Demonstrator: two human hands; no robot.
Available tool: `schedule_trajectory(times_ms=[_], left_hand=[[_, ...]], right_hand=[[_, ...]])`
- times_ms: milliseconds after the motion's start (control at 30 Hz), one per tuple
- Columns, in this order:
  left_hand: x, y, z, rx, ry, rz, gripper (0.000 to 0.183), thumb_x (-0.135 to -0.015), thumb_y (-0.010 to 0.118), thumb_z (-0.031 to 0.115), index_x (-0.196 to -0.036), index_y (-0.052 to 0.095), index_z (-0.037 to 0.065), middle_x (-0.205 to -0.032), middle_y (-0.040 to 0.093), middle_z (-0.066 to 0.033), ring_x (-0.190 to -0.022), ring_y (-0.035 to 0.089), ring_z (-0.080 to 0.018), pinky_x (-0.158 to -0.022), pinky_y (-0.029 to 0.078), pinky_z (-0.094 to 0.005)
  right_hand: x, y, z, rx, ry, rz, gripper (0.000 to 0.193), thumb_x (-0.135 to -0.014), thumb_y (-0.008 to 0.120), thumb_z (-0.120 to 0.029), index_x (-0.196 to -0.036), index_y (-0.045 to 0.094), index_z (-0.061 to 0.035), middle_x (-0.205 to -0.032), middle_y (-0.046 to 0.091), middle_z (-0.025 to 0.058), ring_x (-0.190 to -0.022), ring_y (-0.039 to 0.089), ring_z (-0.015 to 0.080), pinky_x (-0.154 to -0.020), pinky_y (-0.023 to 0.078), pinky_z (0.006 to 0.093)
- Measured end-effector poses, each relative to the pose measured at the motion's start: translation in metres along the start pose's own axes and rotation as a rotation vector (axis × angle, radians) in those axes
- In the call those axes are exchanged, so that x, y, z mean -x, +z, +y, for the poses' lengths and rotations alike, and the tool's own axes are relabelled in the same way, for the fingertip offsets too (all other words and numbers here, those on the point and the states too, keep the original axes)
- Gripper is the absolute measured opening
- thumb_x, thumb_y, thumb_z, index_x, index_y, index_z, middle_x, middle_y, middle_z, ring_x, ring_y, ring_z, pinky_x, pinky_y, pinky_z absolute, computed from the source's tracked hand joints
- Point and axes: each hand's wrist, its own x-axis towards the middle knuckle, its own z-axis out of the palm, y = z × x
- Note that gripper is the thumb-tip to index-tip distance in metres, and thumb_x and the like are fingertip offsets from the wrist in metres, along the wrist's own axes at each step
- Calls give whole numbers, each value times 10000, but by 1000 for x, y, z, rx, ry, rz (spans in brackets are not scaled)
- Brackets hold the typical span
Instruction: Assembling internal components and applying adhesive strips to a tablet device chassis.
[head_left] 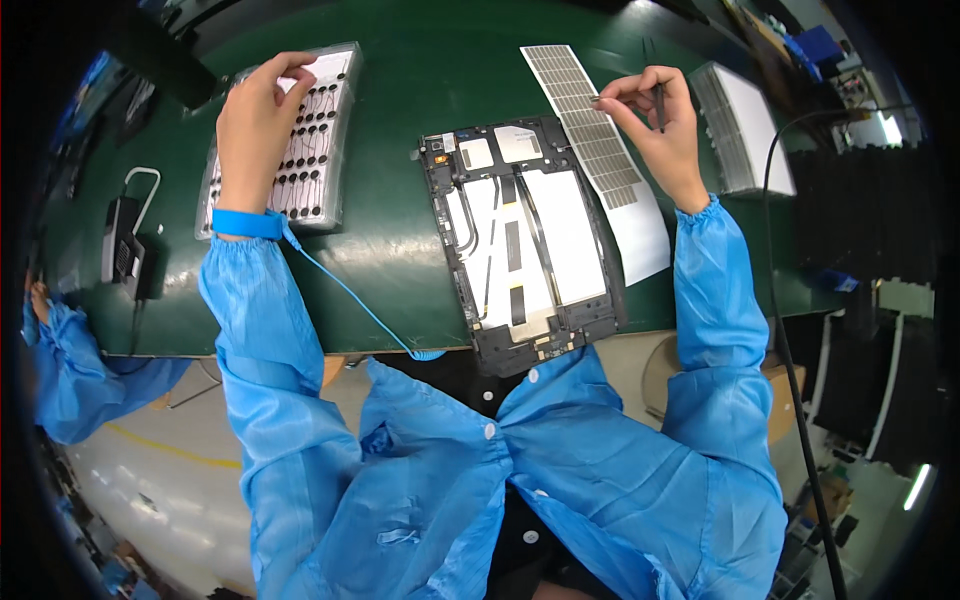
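Note:
My left hand (255, 125) is over a clear tray (350, 95) with rows of small round black parts on thin wires (305, 165). Its thumb and forefinger curl toward each other with a gap between the tips, and nothing shows in them. In my right hand (660, 130), dark tweezers (659, 108) are tucked among the curled fingers, prongs pointing away. The thumb and forefinger of that hand meet at the edge of a sheet of small grey stickers (585, 110); a tiny piece at their tips is too small to name. Between my hands lies an opened tablet (560, 235), its inside facing up.
A blue wrist strap (247, 224) with a coiled cord runs from my left wrist to the table edge. White stacked trays (745, 130) stand at the right, beside a black cable (775, 250). A black device (125, 240) sits far left. Another person's blue sleeve (80, 380) shows there.

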Motion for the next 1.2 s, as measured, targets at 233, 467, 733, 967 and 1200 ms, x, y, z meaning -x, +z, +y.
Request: schedule_trajectory(times_ms=[233,467,733,967,1200], left_hand=[[-4,2,8,-20,-53,28,221,-956,630,213,-1157,700,156,-854,750,-30,-718,687,-218,-672,514,-326],[-5,1,25,44,-112,16,485,-845,773,125,-1303,617,93,-863,708,24,-704,553,-84,-712,494,-272],[27,34,172,535,14,-328,188,-813,806,135,-967,770,32,-850,734,-71,-638,567,-109,-593,468,-267],[39,51,185,698,-168,-399,163,-785,822,90,-933,787,30,-784,724,-45,-600,522,-58,-518,404,-227],[11,72,184,784,66,-207,224,-783,814,52,-1005,805,80,-1092,672,-66,-998,635,-154,-810,511,-274]], right_hand=[[20,0,23,-109,30,113,294,-933,676,15,-1042,421,-83,-1050,661,103,-1000,637,143,-920,514,293],[27,14,15,-224,28,52,280,-944,682,-34,-1006,415,-90,-989,663,63,-945,607,120,-868,497,274],[34,27,-23,10,-169,-115,296,-910,694,0,-959,411,-69,-960,672,119,-885,661,197,-812,518,306],[40,36,-21,3,-317,-17,308,-889,710,-2,-1004,432,-69,-1022,662,134,-898,654,225,-778,517,317],[42,38,-26,-683,277,105,289,-981,653,-106,-1140,414,-83,-1144,659,111,-955,639,118,-829,520,280]])
